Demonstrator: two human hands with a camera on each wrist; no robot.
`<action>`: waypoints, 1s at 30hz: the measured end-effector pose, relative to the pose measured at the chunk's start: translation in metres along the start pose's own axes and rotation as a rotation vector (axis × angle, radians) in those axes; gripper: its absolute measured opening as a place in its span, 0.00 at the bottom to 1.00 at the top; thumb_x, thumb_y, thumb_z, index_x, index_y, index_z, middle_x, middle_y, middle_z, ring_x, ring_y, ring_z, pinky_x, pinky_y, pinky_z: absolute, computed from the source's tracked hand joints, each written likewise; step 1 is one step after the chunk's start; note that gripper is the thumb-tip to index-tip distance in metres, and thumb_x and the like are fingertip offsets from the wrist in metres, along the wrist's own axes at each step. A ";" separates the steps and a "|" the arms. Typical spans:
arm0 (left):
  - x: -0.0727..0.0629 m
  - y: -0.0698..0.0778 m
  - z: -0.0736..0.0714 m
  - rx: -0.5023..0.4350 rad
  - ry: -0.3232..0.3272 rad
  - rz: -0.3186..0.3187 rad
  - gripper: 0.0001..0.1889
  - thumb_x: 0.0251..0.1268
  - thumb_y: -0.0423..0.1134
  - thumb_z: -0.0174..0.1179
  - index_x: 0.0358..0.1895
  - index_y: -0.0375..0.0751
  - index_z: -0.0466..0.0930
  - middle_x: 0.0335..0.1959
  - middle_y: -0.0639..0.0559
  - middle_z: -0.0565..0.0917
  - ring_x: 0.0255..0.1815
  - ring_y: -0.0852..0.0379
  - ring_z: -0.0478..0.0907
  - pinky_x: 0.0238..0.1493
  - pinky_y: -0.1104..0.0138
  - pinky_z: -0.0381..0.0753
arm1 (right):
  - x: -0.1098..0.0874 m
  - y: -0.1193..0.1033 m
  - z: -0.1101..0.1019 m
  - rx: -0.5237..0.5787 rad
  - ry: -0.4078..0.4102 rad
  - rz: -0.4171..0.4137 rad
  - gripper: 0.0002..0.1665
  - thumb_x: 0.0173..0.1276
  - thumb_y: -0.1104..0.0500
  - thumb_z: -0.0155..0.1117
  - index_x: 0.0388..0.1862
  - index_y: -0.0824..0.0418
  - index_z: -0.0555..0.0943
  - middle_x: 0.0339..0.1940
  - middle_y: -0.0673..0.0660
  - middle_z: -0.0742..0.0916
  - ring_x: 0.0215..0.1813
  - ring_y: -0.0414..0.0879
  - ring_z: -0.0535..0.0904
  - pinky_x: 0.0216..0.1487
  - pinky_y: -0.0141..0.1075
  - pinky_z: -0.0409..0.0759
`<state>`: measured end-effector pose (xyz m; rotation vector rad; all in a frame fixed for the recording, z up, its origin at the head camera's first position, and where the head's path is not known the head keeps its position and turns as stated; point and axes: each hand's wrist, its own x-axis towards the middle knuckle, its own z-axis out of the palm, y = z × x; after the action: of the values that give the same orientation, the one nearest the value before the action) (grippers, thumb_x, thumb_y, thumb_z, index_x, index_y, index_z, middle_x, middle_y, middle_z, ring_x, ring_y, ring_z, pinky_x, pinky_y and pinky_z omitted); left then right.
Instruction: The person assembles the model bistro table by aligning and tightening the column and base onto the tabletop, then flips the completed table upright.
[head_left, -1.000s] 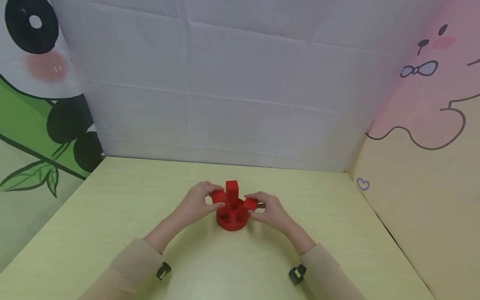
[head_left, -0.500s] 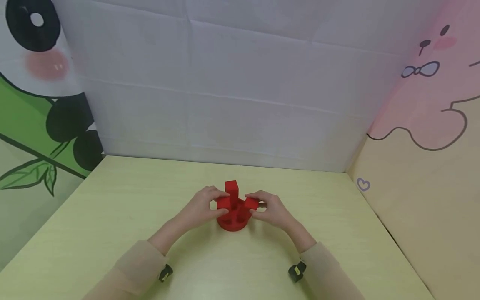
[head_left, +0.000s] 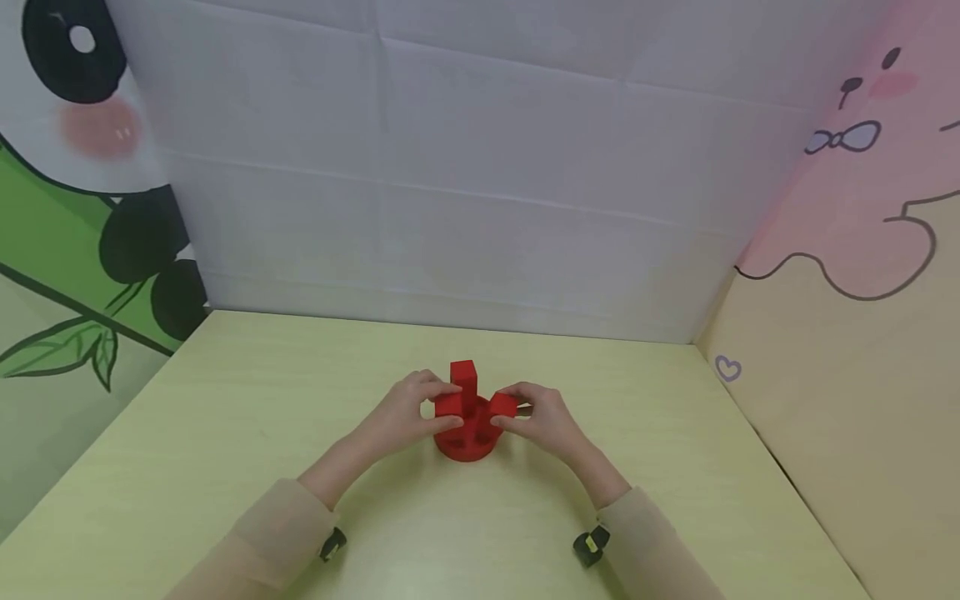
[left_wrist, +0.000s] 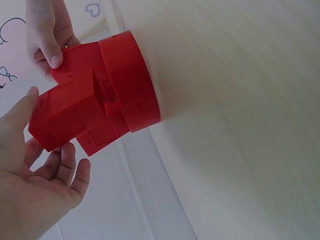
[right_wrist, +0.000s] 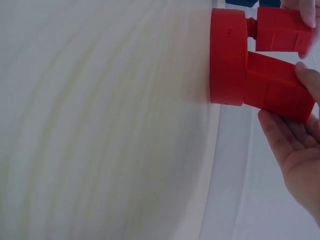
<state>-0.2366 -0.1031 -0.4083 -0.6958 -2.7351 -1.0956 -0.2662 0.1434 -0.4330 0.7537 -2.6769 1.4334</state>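
Observation:
A round red base (head_left: 465,452) with holes in its top stands on the table. At its left side my left hand (head_left: 405,410) pinches a red block (head_left: 448,406) between thumb and fingers. The right wrist view shows a narrow neck between this block (right_wrist: 283,31) and the base (right_wrist: 228,60). My right hand (head_left: 545,418) grips a second red block (head_left: 503,406) at the right side, leaning outward with its lower end at the base. A third red block (head_left: 464,377) rises upright at the back, untouched; its lower part is partly hidden in the left wrist view.
The pale yellow table (head_left: 637,400) ends at a white cloth backdrop (head_left: 487,208). Printed panels with a green figure (head_left: 45,225) and a pink figure (head_left: 862,200) flank it on both sides. A black wrist device (head_left: 591,546) hangs by the right sleeve.
My left hand has moved its block slightly right and down, onto the left part of the base. My right hand and its block have barely shifted; the back block is unmoved.

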 end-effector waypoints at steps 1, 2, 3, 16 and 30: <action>0.000 0.001 0.001 -0.001 0.014 -0.010 0.23 0.54 0.47 0.69 0.54 0.44 0.80 0.41 0.55 0.77 0.44 0.54 0.73 0.39 0.64 0.79 | 0.000 -0.001 0.000 0.003 0.000 0.006 0.20 0.55 0.58 0.73 0.48 0.60 0.81 0.40 0.51 0.85 0.42 0.46 0.83 0.43 0.31 0.82; 0.000 0.001 0.002 -0.002 0.027 -0.020 0.24 0.53 0.48 0.69 0.54 0.43 0.81 0.40 0.55 0.76 0.43 0.54 0.74 0.37 0.66 0.79 | 0.000 -0.001 0.001 0.002 0.000 0.010 0.20 0.56 0.58 0.73 0.48 0.60 0.81 0.40 0.51 0.85 0.42 0.46 0.83 0.43 0.31 0.82; 0.001 0.003 0.003 -0.003 0.042 -0.031 0.24 0.53 0.49 0.69 0.53 0.43 0.81 0.39 0.55 0.76 0.42 0.54 0.74 0.35 0.68 0.78 | -0.001 -0.002 0.001 0.001 0.000 0.013 0.20 0.56 0.58 0.73 0.48 0.60 0.81 0.41 0.51 0.85 0.42 0.46 0.83 0.44 0.31 0.82; 0.002 0.018 0.009 -0.011 0.139 -0.101 0.20 0.52 0.44 0.70 0.49 0.42 0.84 0.34 0.53 0.73 0.35 0.58 0.70 0.30 0.71 0.75 | -0.004 -0.007 -0.002 0.030 -0.020 0.041 0.22 0.56 0.59 0.72 0.50 0.62 0.79 0.43 0.55 0.85 0.44 0.53 0.84 0.43 0.33 0.82; -0.005 0.005 -0.001 -0.091 0.129 -0.019 0.24 0.52 0.40 0.70 0.53 0.40 0.77 0.45 0.52 0.79 0.43 0.54 0.78 0.46 0.56 0.81 | -0.003 -0.009 -0.004 0.043 -0.039 0.034 0.23 0.56 0.58 0.73 0.50 0.62 0.79 0.42 0.55 0.84 0.42 0.52 0.84 0.42 0.34 0.83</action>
<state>-0.2299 -0.1020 -0.4057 -0.5890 -2.6031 -1.2307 -0.2604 0.1440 -0.4248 0.7508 -2.7088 1.5040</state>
